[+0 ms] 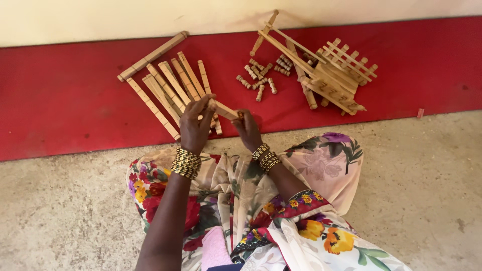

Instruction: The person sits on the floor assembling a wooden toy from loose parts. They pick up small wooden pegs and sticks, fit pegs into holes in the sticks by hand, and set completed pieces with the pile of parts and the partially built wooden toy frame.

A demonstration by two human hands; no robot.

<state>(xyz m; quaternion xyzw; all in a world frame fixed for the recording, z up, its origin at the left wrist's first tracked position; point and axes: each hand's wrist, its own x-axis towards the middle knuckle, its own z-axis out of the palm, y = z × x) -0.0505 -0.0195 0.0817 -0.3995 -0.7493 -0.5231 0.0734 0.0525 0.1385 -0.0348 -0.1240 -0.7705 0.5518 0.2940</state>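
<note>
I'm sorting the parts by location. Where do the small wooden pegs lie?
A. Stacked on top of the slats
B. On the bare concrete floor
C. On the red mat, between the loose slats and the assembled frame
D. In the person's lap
C: the small wooden pegs lie scattered on the red mat, right of the loose slats and left of the assembled frame.

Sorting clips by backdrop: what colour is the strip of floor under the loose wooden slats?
Red, plain, beneath the wooden slats; the head view shows it best.
</note>
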